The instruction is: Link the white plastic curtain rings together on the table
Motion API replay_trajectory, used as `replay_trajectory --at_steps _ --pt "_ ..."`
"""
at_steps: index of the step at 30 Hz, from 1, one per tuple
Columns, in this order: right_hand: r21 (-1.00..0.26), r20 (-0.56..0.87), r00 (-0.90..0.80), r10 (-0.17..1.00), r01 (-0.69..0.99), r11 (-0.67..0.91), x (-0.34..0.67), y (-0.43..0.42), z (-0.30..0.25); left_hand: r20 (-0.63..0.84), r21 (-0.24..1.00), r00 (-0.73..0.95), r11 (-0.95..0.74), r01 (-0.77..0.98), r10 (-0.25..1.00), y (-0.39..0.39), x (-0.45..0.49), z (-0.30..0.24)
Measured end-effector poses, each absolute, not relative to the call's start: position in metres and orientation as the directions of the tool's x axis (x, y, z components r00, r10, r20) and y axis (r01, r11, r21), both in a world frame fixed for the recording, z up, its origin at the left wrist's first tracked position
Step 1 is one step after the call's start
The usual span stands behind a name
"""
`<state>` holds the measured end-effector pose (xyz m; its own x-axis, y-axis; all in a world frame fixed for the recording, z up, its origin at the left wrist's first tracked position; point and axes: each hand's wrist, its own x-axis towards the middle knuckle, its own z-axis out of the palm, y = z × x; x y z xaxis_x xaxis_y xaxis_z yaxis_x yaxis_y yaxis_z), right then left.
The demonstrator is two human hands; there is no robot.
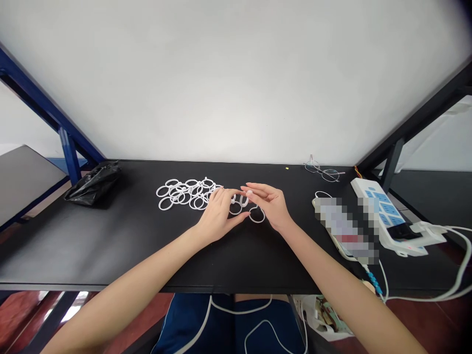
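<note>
My right hand (pixel 271 202) pinches the small knob of a white plastic ring (pixel 257 222) between thumb and fingertips, just above the black table. The ring's loop shows below these fingers. Close beside it, my left hand (pixel 218 212) has its fingers stretched forward and its thumb apart, pointing at that loop. Its index fingertip meets the right fingertips at the knob; whether it presses on it is unclear. More white rings (pixel 236 214) show between the two hands. A pile of white rings (pixel 165 203), some with small knobs, lies left of my left hand, which partly covers it.
A crumpled black plastic bag (pixel 96 184) lies on the black table (pixel 147 250) at far left. Glasses (pixel 330 175) rest near the white wall. To the right are a phone (pixel 341 231), its screen blurred, and a white power strip (pixel 385 216) with cables.
</note>
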<state>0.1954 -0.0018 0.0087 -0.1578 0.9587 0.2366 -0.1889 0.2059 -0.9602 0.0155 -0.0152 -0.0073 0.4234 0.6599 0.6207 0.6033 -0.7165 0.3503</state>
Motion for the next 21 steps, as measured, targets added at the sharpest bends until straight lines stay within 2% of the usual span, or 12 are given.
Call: replay_trajectory --at_steps 9,16,21 --pt "-0.975 0.136 -0.269 0.954 -0.21 0.079 0.1981 0.0027 0.0066 0.582 0.405 0.45 -0.721 0.562 0.678 -0.0136 0.014 -0.0117" --pt "-0.978 0.194 -0.202 0.96 -0.116 0.173 0.2009 0.0061 0.0064 0.6 0.488 0.401 -0.713 0.503 0.693 -0.0099 0.0137 -0.0102" --pt "-0.98 0.179 -0.192 0.965 -0.122 0.157 0.202 0.007 0.007 0.571 0.539 0.41 -0.701 0.468 0.712 -0.0102 0.0121 -0.0056"
